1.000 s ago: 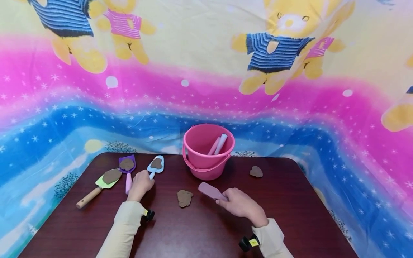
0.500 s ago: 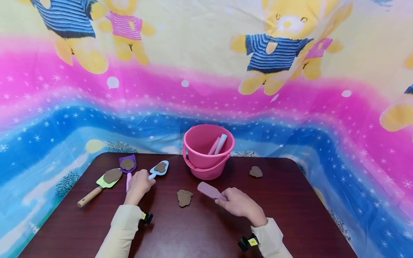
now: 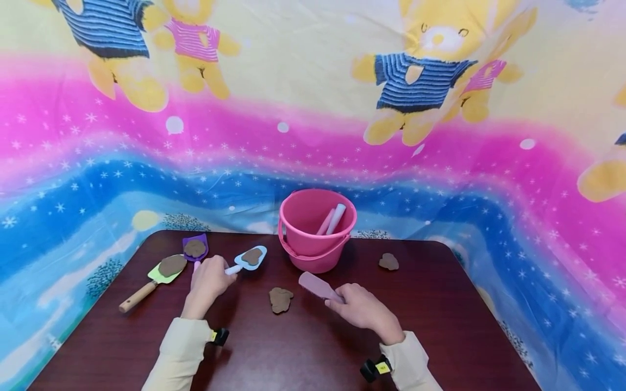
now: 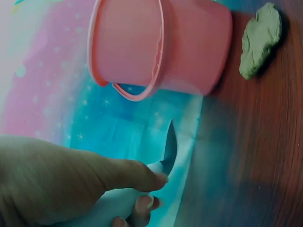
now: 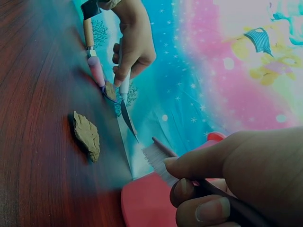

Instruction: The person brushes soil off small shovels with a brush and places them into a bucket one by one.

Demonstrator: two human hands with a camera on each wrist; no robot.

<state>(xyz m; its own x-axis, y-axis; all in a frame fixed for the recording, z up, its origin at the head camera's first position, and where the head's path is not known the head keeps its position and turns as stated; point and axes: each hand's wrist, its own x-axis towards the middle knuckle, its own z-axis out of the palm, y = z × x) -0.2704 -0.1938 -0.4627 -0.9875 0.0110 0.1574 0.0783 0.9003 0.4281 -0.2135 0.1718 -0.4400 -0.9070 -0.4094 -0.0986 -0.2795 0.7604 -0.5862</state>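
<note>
With fingers and thumb wrapped round its handle, my left hand holds a light blue toy shovel. A piece of brown clay lies on its blade. The left wrist view shows that blade side-on, raised off the table and pointing towards the pink bucket. My right hand grips a pinkish brush in front of the bucket; pale bristles show in the right wrist view. Between the hands, a flat clay lump rests on the table.
At left lie a purple shovel and a green trowel with a wooden handle, each bearing clay. Another clay lump is right of the bucket. Two handles stick up inside the bucket. A printed cloth backdrop borders the table.
My left hand has turned the blue shovel, and its blade with the clay has swung right, closer to the bucket. The right hand and brush have hardly moved.
</note>
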